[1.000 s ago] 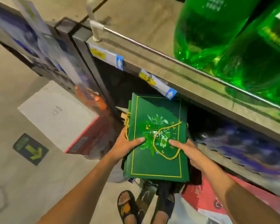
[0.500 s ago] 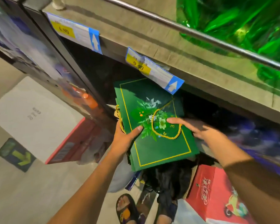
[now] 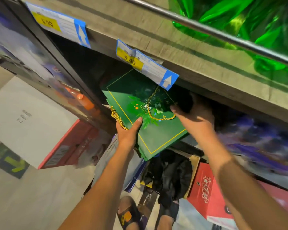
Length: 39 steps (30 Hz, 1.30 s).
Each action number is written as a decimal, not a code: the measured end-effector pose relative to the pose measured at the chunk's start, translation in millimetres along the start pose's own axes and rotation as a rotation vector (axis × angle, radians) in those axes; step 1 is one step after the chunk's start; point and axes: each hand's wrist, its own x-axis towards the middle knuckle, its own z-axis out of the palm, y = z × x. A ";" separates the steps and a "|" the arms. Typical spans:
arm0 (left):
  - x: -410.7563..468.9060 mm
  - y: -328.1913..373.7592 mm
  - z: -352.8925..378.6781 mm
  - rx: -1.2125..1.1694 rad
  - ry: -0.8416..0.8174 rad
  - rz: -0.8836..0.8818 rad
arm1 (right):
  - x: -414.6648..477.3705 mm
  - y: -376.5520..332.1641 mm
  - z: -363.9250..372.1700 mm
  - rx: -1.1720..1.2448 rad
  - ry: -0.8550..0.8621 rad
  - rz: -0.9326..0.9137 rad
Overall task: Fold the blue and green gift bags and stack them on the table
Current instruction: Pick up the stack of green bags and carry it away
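While the left hand (image 3: 128, 136) pinches the green gift bags (image 3: 158, 136), thumb on top, the right hand (image 3: 195, 121) reaches in, grip hidden in shadow.

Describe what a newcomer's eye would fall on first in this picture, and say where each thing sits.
The green gift bags draw the eye at the centre, half tucked under the shelf edge, with the left hand gripping their left edge and the right hand at their right side. At the upper right, shiny green wrapping gleams on the upper shelf. A yellow-and-blue price tag hangs just above the bags.
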 end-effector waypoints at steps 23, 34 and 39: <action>-20.9 5.2 59.8 -0.171 0.027 -0.109 | -32.1 55.3 84.1 1.450 -0.291 0.544; -31.4 7.0 105.0 -0.135 -0.024 -0.297 | 29.1 54.1 51.1 1.465 -0.314 0.506; -25.4 22.5 65.5 -0.160 -0.091 -0.285 | 22.3 59.1 51.9 1.468 -0.276 0.482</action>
